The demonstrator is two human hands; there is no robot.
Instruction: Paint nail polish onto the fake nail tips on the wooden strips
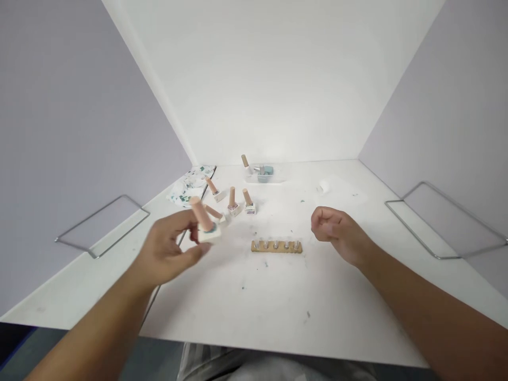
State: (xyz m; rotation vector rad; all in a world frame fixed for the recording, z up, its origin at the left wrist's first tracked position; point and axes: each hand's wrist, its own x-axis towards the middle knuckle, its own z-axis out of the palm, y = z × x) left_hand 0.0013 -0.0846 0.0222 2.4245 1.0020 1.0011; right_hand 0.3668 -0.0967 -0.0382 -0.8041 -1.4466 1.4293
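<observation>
My left hand (170,248) grips a nail polish bottle (210,236) by its white, square body, its peach cap pointing up and to the left. Just behind it, a peach-capped bottle lies partly hidden. Farther back are more nail polish bottles (232,203), white with peach caps. Between my hands lies a tan strip (277,250) with a row of several small clear nail tips on it. My right hand (333,233) hovers to the right of the strip, its fingers curled closed; nothing shows in them.
Near the back wall lies a clear tray (273,179) with blue-grey items and a brown-capped bottle (245,163) at its left end. A stained cloth or tissue (190,186) is at back left, a small white object (323,186) at back right. Wire frames (101,222) stick out at both sides.
</observation>
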